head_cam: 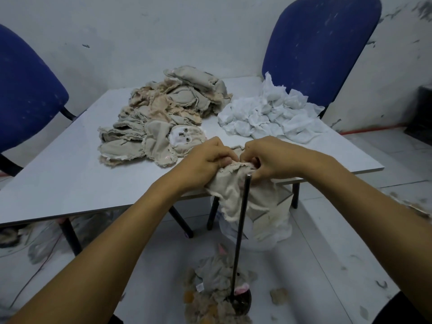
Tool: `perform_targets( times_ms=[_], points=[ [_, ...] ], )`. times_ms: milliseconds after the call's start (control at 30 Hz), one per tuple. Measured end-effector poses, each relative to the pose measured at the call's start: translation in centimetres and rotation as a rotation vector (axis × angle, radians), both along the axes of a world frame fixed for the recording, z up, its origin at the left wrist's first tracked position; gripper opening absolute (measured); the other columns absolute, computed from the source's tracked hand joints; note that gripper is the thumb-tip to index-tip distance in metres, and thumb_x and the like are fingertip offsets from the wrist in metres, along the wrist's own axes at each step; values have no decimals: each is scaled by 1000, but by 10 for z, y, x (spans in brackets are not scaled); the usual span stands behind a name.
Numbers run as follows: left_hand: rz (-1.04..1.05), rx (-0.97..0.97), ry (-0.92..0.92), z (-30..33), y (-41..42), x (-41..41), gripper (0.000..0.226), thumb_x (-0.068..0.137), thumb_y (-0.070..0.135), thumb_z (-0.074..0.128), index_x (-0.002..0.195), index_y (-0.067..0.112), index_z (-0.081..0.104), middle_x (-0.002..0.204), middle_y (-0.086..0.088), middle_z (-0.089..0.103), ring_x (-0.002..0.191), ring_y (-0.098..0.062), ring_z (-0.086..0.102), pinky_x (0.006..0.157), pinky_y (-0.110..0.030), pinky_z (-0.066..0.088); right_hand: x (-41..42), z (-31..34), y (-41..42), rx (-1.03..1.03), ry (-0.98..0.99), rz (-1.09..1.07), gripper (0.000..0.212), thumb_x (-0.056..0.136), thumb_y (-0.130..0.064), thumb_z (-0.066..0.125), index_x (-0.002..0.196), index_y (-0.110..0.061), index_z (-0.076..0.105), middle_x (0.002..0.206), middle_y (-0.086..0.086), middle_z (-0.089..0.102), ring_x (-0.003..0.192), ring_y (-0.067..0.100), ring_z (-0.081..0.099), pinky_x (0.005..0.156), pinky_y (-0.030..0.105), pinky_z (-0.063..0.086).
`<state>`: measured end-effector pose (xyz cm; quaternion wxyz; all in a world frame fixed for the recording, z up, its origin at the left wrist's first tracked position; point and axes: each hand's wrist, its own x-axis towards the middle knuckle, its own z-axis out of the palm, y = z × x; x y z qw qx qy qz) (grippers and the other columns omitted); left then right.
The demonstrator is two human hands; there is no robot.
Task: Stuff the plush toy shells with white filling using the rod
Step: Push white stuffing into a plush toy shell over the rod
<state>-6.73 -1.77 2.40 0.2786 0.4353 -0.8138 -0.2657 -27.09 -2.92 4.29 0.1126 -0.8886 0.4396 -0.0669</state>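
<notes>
i'm at the start of a fresh one: my left hand [205, 160] and my right hand [268, 157] both have their fingers curled into the top edge of a limp beige shell [231, 195], pinching the frayed rim between thumb and fingertips. the shell hangs just off the near edge of the table [70, 178], in front of the upright rod [242, 230], whose tip stands right under my right hand. i think i'm working the opening apart, though my knuckles hide the mouth of it, so i can't say how wide it is.

next i judge i need a wad from the white filling [268, 115], which lies at the far right of the table, just beside the pile of empty shells [163, 118]. that means freeing my right hand while the left keeps the opening, then feeding the wad in and pressing it over the rod's tip.

room: the path from my right hand to the filling is bare tabletop, an easy reach. the rod is close to my right wrist, so i'd lift away from it, not across. its base sits on the floor among finished toys [217, 277] and scraps, and a blue chair [320, 47] backs the filling.
</notes>
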Motion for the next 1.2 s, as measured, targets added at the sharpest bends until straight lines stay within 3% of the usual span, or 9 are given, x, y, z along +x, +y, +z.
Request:
perform_targets(
  times_ms=[100,233,300,367,500,600,733,1067,1200],
  points=[
    [-86,167,-120,3,14,-6,12,88,48,62,77,43,60,100,1,38,93,-9,42,74,-21,34,-3,-8,8,-3,-317,-40,38,80,-46,70,66,-11,62,67,13,60,57,12,47,56,36,37],
    [0,0,-71,3,15,-1,16,89,21,71,81,25,58,98,2,40,90,-11,44,75,-21,35,-6,-7,16,301,-450,74,36,88,-47,68,75,-14,65,72,18,55,62,14,47,59,28,39],
    [39,-87,-25,5,17,0,17,90,14,69,81,24,59,95,5,41,89,-10,44,76,-16,33,-5,-10,24,390,-419,140,17,85,-40,74,80,-26,67,76,1,53,67,10,47,61,21,40],
    [10,-156,-63,5,23,-2,21,92,17,66,79,30,56,95,6,41,96,-15,42,81,-16,31,-7,-13,29,271,-416,91,18,79,-33,78,80,-19,66,76,-9,50,65,7,45,61,23,39],
    [-138,-246,-190,19,38,-1,18,93,41,61,85,24,60,97,10,40,96,-15,39,82,-22,33,-13,-6,40,-180,-460,15,17,79,-16,76,71,-8,64,72,2,49,60,15,44,57,29,33],
    [-151,-587,-190,33,46,2,16,83,23,68,89,9,62,98,-3,47,88,-18,43,73,-27,36,-10,5,55,-473,-503,71,20,79,-27,69,71,-10,62,70,-4,44,59,11,37,54,21,30],
    [-126,-931,-201,27,60,2,23,79,15,80,82,-2,64,88,-17,57,76,-30,51,59,-39,43,-8,3,77,-771,-339,120,24,83,-32,68,80,-9,64,77,3,49,69,13,38,49,33,38],
    [-41,-1029,-117,-5,72,-4,16,82,6,73,73,-2,62,81,-20,58,69,-30,49,53,-41,40,-13,-26,88,-913,-264,129,14,84,-22,65,89,-10,60,78,8,50,71,20,40,44,34,37],
    [-118,-809,-119,-59,83,-1,10,72,2,68,78,-3,62,88,-21,58,73,-30,48,60,-41,41,-9,-75,95,-791,-284,125,16,89,-23,63,86,-7,66,83,11,59,75,25,46,58,34,41]
  ],
)
